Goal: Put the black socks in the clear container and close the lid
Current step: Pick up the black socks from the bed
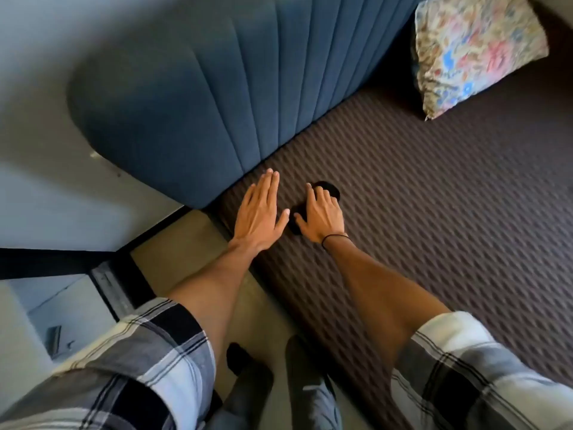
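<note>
The black socks (329, 190) lie as a small dark bundle on the brown ribbed bed cover (434, 212), close to the blue headboard. My right hand (322, 216) lies over the bundle with fingers curved around it and hides most of it. Black shows past the fingertips and under the thumb. My left hand (259, 212) hovers flat just left of it, fingers straight and together, holding nothing. No clear container or lid is in view.
A blue padded headboard (192, 97) stands behind the hands. A floral pillow (474, 48) lies at the far right of the bed. The floor (217, 274), my feet and a dark frame edge are at the lower left.
</note>
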